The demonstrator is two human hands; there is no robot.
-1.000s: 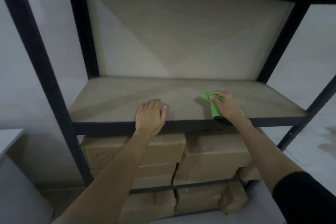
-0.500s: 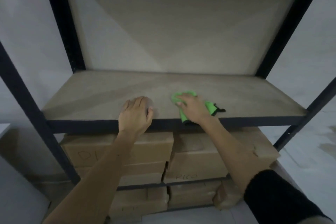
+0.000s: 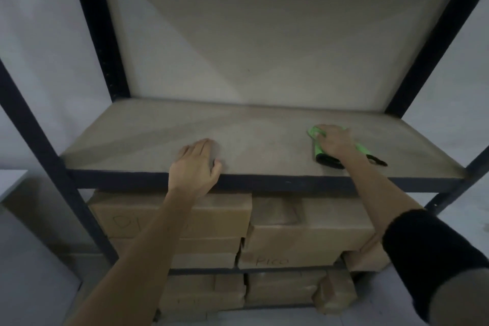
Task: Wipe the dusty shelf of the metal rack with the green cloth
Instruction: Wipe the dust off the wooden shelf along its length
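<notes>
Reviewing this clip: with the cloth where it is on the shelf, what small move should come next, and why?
Probably sweep the green cloth rightward under the right hand, toward the shelf end: the hand presses it right of centre, that stretch looks dull and dusty, and the left hand braces the front edge.

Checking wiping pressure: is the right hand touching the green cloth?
Touching. The head view shows the right hand pressed flat on the green cloth, which lies on the shelf.
</notes>
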